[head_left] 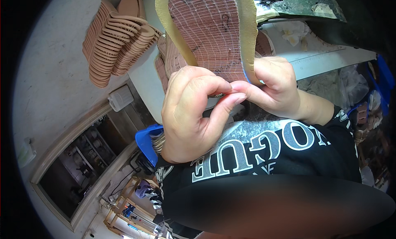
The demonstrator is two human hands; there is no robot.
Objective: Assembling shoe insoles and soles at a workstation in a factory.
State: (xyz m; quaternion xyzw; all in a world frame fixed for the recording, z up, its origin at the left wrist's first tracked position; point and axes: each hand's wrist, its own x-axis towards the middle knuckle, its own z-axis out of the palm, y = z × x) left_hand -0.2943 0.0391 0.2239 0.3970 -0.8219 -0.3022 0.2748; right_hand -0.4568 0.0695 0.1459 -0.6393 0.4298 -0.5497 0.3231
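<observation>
A shoe insole (206, 32) with a brown, grid-lined face stands tilted up before me at the top of the view. A gold edging strip (248, 28) runs along both its sides and flares outward. My right hand (278, 84) grips the insole's near right edge, with the strip's lower end against its fingers. At the insole's near end, my left hand (192, 111) is closed in a pinch, thumb and forefinger meeting the right hand's fingertips. Both hands hide that near end, so the exact bit pinched there does not show.
More brown insoles (171, 53) lie on the white table (144, 82) behind the hands. Stacked tan soles (113, 41) stand at the far left. A dark green sheet (307, 5) and crumpled paper (293, 31) are at the far right. A blue bin (145, 144) sits by my left arm.
</observation>
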